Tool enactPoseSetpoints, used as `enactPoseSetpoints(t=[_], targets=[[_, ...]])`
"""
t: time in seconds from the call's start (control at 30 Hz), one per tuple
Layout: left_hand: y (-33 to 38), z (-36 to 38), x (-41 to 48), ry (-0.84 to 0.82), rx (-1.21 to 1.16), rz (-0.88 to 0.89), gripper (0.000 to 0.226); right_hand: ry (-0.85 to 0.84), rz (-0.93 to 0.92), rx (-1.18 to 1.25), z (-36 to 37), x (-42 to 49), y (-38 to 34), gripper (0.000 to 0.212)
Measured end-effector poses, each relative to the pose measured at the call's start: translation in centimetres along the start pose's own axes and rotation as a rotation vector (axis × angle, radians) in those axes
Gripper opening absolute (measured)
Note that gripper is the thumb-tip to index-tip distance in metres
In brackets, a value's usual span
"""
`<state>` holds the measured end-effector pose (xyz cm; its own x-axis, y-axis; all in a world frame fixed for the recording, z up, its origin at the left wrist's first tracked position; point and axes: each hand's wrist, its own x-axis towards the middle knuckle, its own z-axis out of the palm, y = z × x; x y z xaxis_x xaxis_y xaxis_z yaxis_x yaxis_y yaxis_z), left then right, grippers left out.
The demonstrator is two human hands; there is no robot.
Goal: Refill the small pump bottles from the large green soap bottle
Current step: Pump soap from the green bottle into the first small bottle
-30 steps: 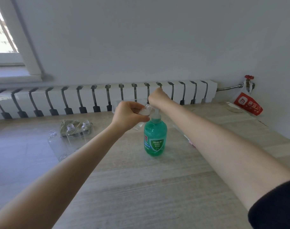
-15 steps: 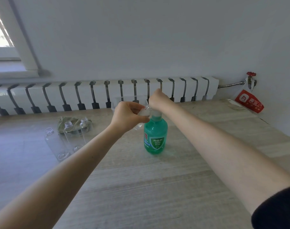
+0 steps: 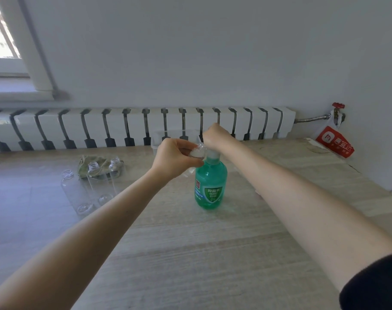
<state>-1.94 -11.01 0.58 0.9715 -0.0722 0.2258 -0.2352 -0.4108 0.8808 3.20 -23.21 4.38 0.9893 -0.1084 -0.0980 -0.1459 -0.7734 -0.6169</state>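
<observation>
The green soap bottle (image 3: 210, 186) stands upright on the pale wood-grain surface (image 3: 190, 253), about in the middle, its label facing this way. The person's right hand (image 3: 215, 135) sits on top of its pump, wrist bent down over it. The fingers are hidden on the far side, so I cannot tell whether they grip the pump head or only press on it.

The left hand (image 3: 175, 158) has its fingers and thumb curled round a small clear bottle (image 3: 198, 151), held tilted in the air with its open mouth right against the pump's neck (image 3: 212, 155).

Off to the left, three more empty clear bottles (image 3: 94, 177) stand close together without tops, the back two just in front of a crumpled greenish cloth (image 3: 84, 163). A clear plastic tub (image 3: 159, 136) sits behind the hands, near the white radiator (image 3: 123, 124). A red and white bag (image 3: 334, 142) hangs at the far right under a red valve (image 3: 338, 106).
</observation>
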Motion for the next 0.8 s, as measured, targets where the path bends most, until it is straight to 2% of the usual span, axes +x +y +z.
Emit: enactPoseSetpoints(t=[0.07, 0.17, 0.3, 0.43, 0.53, 0.63, 0.8], targets=[[0.1, 0.0, -0.1, -0.003, -0.023, -0.008, 0.037, -0.005, 0.004, 0.030, -0.2, 0.0, -0.1, 0.015], [0.5, -0.2, -0.1, -0.003, -0.070, -0.013, 0.031, -0.006, -0.012, 0.074, -0.9, 0.3, -0.5, 0.033], [0.8, -0.4, -0.1, -0.001, -0.086, -0.008, 0.031, 0.005, -0.023, 0.074, -1.0, 0.4, -0.6, 0.033], [1.0, -0.4, 0.0, 0.001, -0.064, -0.003, 0.031, -0.011, -0.021, -0.011, -1.0, 0.4, -0.5, 0.023], [0.9, -0.3, 0.0, 0.004, -0.042, 0.001, 0.032, -0.031, 0.009, -0.072, -0.6, 0.3, -0.7, 0.005], [0.6, -0.2, 0.1, 0.011, -0.010, -0.007, 0.038, -0.036, -0.012, -0.050, -0.2, 0.5, -0.5, 0.037], [0.2, -0.1, 0.1, 0.007, 0.026, 0.010, 0.040, -0.005, -0.012, -0.023, 0.0, 0.1, -0.1, 0.045]])
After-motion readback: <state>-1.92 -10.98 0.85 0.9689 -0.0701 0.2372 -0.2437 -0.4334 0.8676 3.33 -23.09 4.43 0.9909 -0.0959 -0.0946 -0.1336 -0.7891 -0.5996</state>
